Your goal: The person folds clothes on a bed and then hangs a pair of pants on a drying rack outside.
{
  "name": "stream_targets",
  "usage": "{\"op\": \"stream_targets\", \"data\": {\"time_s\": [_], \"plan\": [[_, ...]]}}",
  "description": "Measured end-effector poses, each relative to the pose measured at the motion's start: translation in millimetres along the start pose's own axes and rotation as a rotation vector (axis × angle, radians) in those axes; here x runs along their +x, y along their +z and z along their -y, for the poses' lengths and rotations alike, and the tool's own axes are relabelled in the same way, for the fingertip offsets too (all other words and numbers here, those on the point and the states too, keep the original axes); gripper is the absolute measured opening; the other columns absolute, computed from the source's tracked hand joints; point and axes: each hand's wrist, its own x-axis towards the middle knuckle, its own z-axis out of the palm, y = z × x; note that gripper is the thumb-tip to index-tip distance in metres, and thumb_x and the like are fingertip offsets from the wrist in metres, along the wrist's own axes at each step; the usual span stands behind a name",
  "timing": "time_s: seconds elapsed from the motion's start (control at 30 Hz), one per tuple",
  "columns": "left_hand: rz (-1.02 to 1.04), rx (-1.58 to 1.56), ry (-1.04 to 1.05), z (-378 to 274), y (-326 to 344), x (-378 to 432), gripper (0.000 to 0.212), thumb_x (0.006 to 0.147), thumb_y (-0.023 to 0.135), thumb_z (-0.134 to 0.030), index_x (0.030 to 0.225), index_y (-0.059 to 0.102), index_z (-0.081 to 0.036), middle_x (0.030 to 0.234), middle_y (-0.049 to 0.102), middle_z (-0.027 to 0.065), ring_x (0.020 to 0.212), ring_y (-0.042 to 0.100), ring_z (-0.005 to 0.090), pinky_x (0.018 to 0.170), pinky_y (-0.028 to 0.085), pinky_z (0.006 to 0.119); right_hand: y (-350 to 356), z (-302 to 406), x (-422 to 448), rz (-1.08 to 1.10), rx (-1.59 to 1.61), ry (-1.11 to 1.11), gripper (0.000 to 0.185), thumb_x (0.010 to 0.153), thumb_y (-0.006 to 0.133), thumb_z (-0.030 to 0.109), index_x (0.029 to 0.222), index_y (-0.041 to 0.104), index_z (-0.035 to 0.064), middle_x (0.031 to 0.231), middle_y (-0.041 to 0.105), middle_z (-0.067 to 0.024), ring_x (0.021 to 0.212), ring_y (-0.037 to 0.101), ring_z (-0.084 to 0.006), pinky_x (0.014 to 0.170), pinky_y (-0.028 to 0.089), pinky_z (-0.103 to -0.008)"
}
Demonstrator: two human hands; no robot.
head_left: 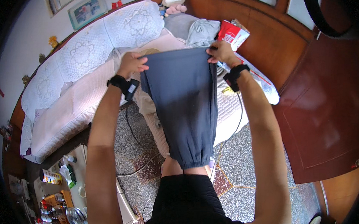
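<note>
A pair of dark grey trousers (183, 94) hangs stretched out in front of me, its elastic gathered end (195, 164) at the bottom over my legs. My left hand (131, 63) holds the upper left corner of the cloth; part of its grip is hidden by the fabric. At the upper right corner, my right hand (222, 52) pinches the edge between thumb and fingers. The top edge is drawn nearly straight between the two hands. Behind the trousers, a sofa seat with a quilted cover (233, 107) carries other cloth, partly hidden.
A long sofa with a pale cover (76, 106) runs along the left wall. A grey garment (203, 32) and a red and white package (232, 34) lie at the back. A low table (79, 167) with bottles stands lower left. A brown door (325, 113) is at the right.
</note>
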Motion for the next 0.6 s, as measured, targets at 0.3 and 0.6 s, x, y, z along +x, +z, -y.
{"op": "stream_targets", "data": {"time_s": [0.3,0.6], "plan": [[-0.062,-0.216,-0.062,130,62,72,0.034,0.091,0.067,-0.001,0.117,0.057,0.018,0.104,0.066,0.0228,0.082,0.073,0.0307,0.072,0.063,0.032,68,-131,30,-0.071,0.178,0.178,0.021,0.087,0.074,0.011,0.1,0.07,-0.005,0.077,0.07,-0.0093,0.063,0.07,-0.015,0.059,0.058,-0.0283],[0.312,0.254,-0.015,108,37,-45,0.022,0.089,0.072,-0.015,0.106,0.072,0.0,0.095,0.072,0.008,0.076,0.07,0.0137,0.069,0.057,0.025,48,-100,-130,0.118,0.245,0.107,0.01,0.089,0.071,0.004,0.097,0.069,-0.0025,0.081,0.066,-0.0019,0.071,0.066,-0.0085,0.059,0.052,-0.0214]]}}
